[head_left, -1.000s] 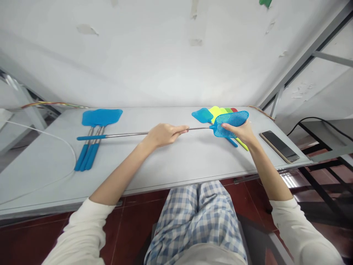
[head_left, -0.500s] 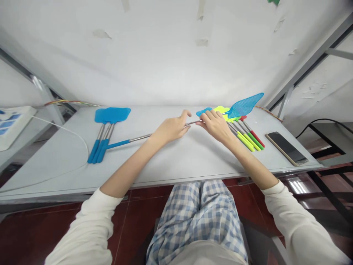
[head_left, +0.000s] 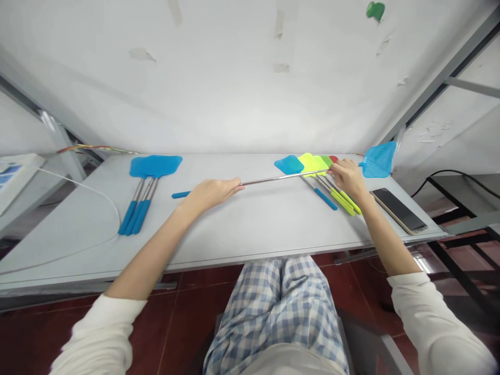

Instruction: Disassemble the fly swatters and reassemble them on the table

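A blue fly swatter (head_left: pixel 279 178) with a telescopic metal rod stretches between my two hands above the table. My left hand (head_left: pixel 214 195) is closed round the rod near its blue handle, whose end sticks out past the wrist. Near the swatter's blue mesh head, my right hand (head_left: pixel 347 176) grips the other end of the rod. Behind and below that hand lies a row of swatters: a blue one (head_left: pixel 289 164), yellow-green ones (head_left: pixel 311 163), and a red one (head_left: pixel 333 159) partly hidden by the fingers. Several blue swatters (head_left: pixel 160 165) lie together at the left.
A smartphone (head_left: pixel 398 211) lies at the table's right end. A white cable (head_left: pixel 97 188) curls over the left side of the grey table (head_left: pixel 250 229), from a white box (head_left: pixel 17 177). Metal frame posts stand at both sides, with a white wall behind.
My hands have moved apart, the right one going right with the mesh head and the left one going left. More of the metal rod shows between them now.
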`<state>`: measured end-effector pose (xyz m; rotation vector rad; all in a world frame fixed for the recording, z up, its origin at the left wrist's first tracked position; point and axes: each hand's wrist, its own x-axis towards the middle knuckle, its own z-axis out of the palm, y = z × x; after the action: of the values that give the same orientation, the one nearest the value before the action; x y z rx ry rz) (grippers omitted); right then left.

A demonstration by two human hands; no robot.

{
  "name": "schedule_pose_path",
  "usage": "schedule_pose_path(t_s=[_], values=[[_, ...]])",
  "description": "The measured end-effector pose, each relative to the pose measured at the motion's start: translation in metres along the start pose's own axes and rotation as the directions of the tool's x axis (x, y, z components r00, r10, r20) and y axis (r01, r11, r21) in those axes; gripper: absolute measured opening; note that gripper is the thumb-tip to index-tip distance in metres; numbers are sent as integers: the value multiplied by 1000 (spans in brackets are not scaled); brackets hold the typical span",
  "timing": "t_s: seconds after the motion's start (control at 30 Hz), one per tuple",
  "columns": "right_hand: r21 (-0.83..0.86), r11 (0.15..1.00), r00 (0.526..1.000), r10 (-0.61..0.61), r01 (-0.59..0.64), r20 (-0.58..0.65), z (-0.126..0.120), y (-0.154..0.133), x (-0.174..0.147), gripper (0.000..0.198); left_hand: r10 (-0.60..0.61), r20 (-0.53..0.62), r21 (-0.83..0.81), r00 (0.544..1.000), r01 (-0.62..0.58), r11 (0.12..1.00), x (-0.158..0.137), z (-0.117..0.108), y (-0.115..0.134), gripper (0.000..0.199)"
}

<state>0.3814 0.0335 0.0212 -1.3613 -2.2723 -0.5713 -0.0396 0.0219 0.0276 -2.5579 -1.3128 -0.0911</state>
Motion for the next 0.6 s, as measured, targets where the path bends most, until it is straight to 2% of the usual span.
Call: schedule_pose_path(t_s=[0.1,0.2,0.33,0.43,0.6], values=[[-21,998,999,54,-54,10,-1,21,-15,33,-53,-30,-44,998,52,998,-10,14,-16,51],[-26,996,996,88,-88,18,3,24,-17,30,-86,-74,-69,994,81,994,-10,24,-24,50],[-56,988,990,141,-142,-23,14,21,0,27,-102,-123,-97,987,91,991,3,27,-35,45],[-55,983,984,174,-176,-37,22,29,19,25,-156,-132,-115,979,142,983,17,30,-51,43],[118,979,984,155,-165,84,34,32,39,22,-186,-173,-145,967,162,976,29,44,-69,46]])
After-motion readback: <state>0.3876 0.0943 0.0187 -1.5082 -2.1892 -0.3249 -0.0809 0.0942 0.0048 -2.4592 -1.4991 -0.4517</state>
